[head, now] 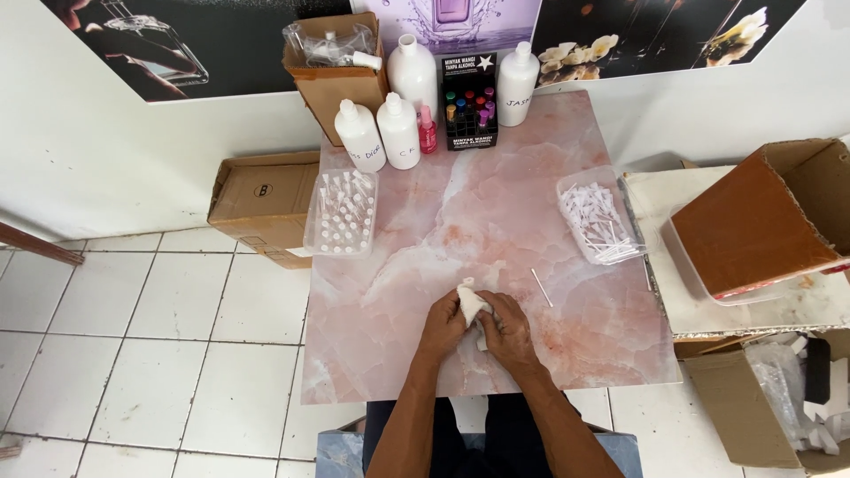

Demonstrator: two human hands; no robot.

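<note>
On the pink marble table (pixel 496 177), hands (pixel 478 323) hold cloth (pixel 471 301).

Centre of the pink table (pixel 496 177) lies open, flanked by tray of vials (pixel 341 213) frame-left, tray of sticks (pixel 598 219) frame-right, bottles (pixel 400 131) crowding the top.

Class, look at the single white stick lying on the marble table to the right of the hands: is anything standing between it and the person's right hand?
Nothing visible does. The right hand and left hand together hold a white cloth. The white stick lies apart, up and to the right, with only bare table between it and that hand.
</note>
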